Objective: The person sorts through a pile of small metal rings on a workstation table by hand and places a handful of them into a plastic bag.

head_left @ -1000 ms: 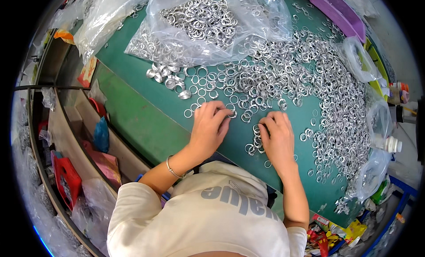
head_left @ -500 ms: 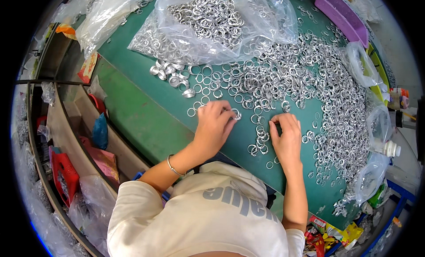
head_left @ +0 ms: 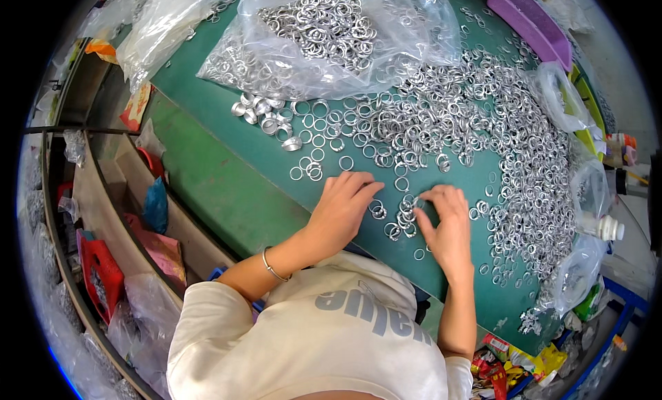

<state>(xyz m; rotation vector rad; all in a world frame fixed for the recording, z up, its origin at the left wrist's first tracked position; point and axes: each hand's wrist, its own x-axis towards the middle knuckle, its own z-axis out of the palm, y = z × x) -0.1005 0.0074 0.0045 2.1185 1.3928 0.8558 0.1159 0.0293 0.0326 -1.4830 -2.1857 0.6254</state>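
Many silver metal rings lie on a green tabletop (head_left: 276,193). My left hand (head_left: 341,210) is low over the table with bent fingers spread apart, and no ring shows in its grasp. Just right of it lie a couple of rings (head_left: 376,209). A single plain ring (head_left: 346,163) rests beyond its knuckles. My right hand (head_left: 447,217) has thumb and forefinger closed around a ring (head_left: 418,203) at the edge of a small cluster of rings (head_left: 393,230). Its other fingers are curled. Between the hands and the big pile (head_left: 441,117) lies another loose ring (head_left: 402,184).
A clear plastic bag of rings (head_left: 317,83) stands at the back. Wider bands (head_left: 265,114) lie before it. A purple bin (head_left: 531,27) is at the far right, with a white-capped bottle (head_left: 609,228) at the right edge. Shelves (head_left: 131,186) holding bags stand left.
My left hand has moved nearer, and rings at its fingertips now lie on the table. A loose ring shows beyond it. My right hand has shifted slightly left and closed on a ring.
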